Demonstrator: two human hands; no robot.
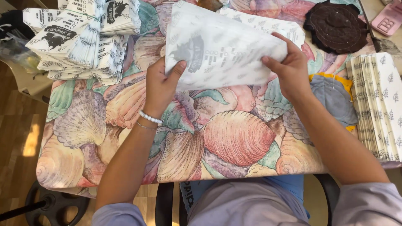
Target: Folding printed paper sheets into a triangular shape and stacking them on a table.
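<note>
I hold one printed paper sheet (pixel 222 46) lifted above the far middle of the table (pixel 234 138), which carries a shell-patterned cloth. My left hand (pixel 161 86) pinches the sheet's lower left edge, thumb on the near face and fingers behind. My right hand (pixel 289 69) pinches the lower right corner the same way. Both hands are closed on the sheet; neither is free.

Positions relative to the sheet:
- Left of it: a stack of folded printed papers (pixel 81 35), fanned and uneven.
- Right of it, at the table edge: a row of folded papers (pixel 377 104) standing in tight file.
- Just right of my right hand: a grey cloth with yellow trim (pixel 335 98).
- Beyond that cloth: a dark brown round pad (pixel 337 25).
- Directly behind the sheet: a second flat sheet (pixel 268 25), partly covered.

Risk assessment, as I judge it:
- The sheet looks thin and translucent. Uneven pull between the two hands could tear or crease it.
- The left stack leans; a brush from my left forearm could spill it.
- The sheet could catch the one behind it and drag it along
</note>
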